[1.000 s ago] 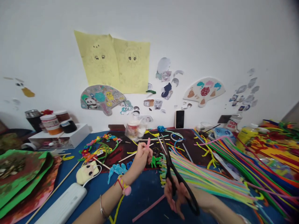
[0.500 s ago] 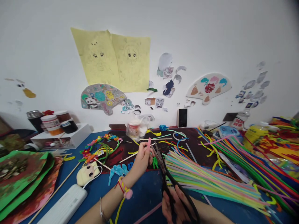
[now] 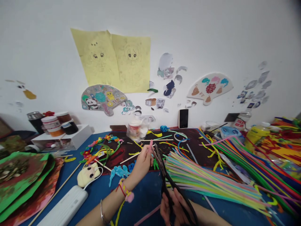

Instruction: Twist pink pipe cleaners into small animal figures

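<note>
Between the thumb and fingers of my left hand (image 3: 144, 158) is a short pink pipe cleaner (image 3: 150, 143), its tip standing up above the fingertips. My right hand (image 3: 175, 204) grips black-handled scissors (image 3: 164, 169), fingers through the handle loops. The scissor blades are parted and point up and left, their tips close beside the pink piece. Whether a blade touches it I cannot tell. Right of the scissors lies a broad bundle of pastel pipe cleaners (image 3: 211, 182). A longer pink pipe cleaner (image 3: 148, 215) rests on the blue table below my hands.
A white power strip (image 3: 63, 207) and a cream plush-like case (image 3: 87, 175) lie to the left. Blue twisted pipe cleaners (image 3: 118, 172) sit beside my left forearm. A phone (image 3: 183, 118) leans on the wall. Bright pipe cleaners (image 3: 258, 169) cover the right side.
The scissors and my right hand have shifted slightly left, toward my left hand. The pink piece stays pinched in my left hand, which has barely moved.
</note>
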`<state>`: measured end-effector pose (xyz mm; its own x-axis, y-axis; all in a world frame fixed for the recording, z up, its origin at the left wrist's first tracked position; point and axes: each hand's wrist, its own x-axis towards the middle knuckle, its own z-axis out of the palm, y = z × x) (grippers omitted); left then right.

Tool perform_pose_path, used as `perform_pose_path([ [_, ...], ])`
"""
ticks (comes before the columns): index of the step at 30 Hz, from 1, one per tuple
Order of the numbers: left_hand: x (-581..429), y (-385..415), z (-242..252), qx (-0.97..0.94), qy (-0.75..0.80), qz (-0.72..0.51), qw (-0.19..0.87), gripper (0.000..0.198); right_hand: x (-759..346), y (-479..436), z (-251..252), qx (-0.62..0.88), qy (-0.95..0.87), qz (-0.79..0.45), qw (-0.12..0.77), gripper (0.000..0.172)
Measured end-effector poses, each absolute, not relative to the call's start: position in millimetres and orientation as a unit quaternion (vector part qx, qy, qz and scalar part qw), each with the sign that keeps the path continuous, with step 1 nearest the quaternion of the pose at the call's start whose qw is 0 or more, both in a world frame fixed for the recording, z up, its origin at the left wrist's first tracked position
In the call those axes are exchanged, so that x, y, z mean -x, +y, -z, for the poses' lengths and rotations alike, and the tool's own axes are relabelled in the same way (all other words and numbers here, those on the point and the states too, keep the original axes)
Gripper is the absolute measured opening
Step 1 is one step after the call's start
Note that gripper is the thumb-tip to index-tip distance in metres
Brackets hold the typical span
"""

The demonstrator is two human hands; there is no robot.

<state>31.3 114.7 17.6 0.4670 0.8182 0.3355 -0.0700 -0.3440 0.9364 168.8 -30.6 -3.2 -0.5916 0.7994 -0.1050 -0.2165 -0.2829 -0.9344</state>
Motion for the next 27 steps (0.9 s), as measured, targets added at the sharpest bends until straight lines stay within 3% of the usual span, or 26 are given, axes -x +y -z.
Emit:
perform_pose_path([
  [17, -29, 87, -17, -0.817, 0.274, -0.359, 0.357, 0.018, -159, -16, 25, 0.194, -0.397, -0.749, 0.494, 0.050],
  [24, -28, 89, -15, -0.810, 0.275, -0.363, 0.369, 0.018, -159, -13, 39, 0.223, -0.430, -0.731, 0.481, 0.055],
  [27, -28, 90, -13, -0.791, 0.276, -0.376, 0.396, 0.018, -159, -14, 40, 0.291, -0.447, -0.699, 0.476, 0.050],
])
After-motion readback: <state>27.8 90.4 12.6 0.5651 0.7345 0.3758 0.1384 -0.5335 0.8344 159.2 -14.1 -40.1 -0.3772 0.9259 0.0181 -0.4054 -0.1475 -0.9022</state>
